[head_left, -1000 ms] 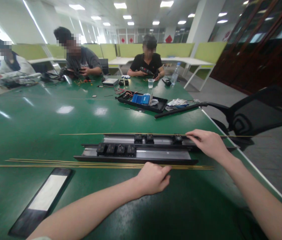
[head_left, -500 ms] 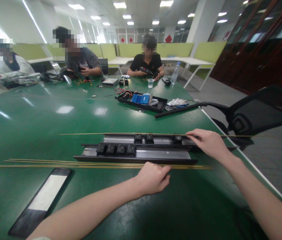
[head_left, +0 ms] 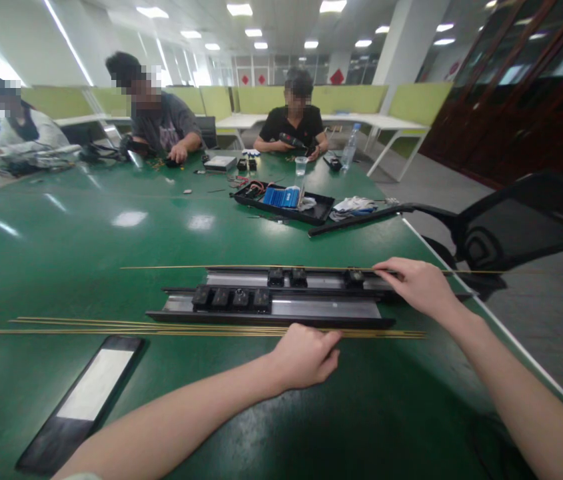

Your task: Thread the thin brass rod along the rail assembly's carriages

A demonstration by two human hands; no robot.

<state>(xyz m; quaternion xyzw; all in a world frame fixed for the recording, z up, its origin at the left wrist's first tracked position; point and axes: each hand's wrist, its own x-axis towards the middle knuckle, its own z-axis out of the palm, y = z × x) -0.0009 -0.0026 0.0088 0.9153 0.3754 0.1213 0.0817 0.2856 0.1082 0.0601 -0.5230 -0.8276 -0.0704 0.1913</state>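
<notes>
Two long black and silver rails [head_left: 281, 307] with small black blocks lie side by side across the green table [head_left: 86, 240]. My right hand [head_left: 418, 285] rests on the right end of the far rail, its fingers curled over a thin brass rod [head_left: 241, 268] that runs along the rail's far edge. My left hand [head_left: 306, 357] is closed in a loose fist at the near rail, its fingertips on a bundle of several brass rods [head_left: 186, 329] lying in front of the rails.
A dark flat panel with a white face [head_left: 86, 397] lies at the near left. A black tray with blue parts [head_left: 286, 200] and white gloves [head_left: 354, 207] sit farther back. Three people work at the far side. A black office chair [head_left: 511, 227] stands at the right table edge.
My hands and the rails have hardly moved. The person at the far left-centre has lowered a hand to the table.
</notes>
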